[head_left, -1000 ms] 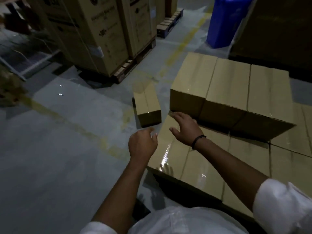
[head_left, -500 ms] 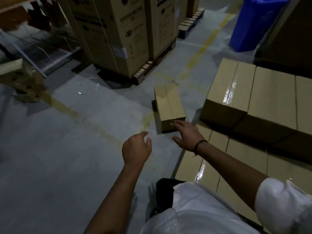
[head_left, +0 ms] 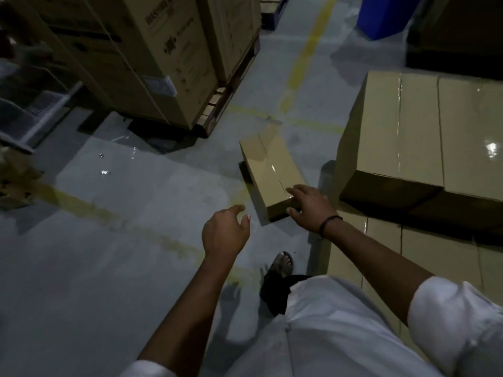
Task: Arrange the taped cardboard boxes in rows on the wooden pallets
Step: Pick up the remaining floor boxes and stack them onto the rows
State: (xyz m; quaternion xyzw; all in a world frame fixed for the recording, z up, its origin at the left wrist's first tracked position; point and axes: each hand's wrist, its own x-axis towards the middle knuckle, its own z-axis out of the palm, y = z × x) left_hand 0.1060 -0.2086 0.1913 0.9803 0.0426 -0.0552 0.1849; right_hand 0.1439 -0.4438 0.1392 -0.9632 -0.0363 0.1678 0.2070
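On the concrete floor (head_left: pixel 109 240) just ahead of me, one small taped cardboard box (head_left: pixel 272 178) lies by itself, askew across a faded yellow floor line (head_left: pixel 307 58) and just beside the stack I am building. My right hand (head_left: pixel 310 209) is spread over its near end, fingers straight across the top edge and thumb low on the end face; I cannot tell whether it bears any weight yet. My left hand (head_left: pixel 224 235) hangs loosely curled with nothing in it, near the box's left corner but apart from it. To my right the stacked boxes (head_left: pixel 424 137) form an upper row over a lower layer (head_left: pixel 435 257); whatever pallet carries them is hidden from me. Tall appliance cartons (head_left: pixel 163 63) stand on a wooden pallet (head_left: pixel 217 104) across the aisle. My worry is the grip: if I lift from this one end before my left hand reaches the far side, the box will likely pivot and slide off, the glossy tape giving my fingers little hold. My sandalled foot (head_left: pixel 283 263) is close enough below to catch a dropped corner. Swinging the box up carelessly could also knock the nearest upper box out of line, and in this dim light I might set it crooked in its row
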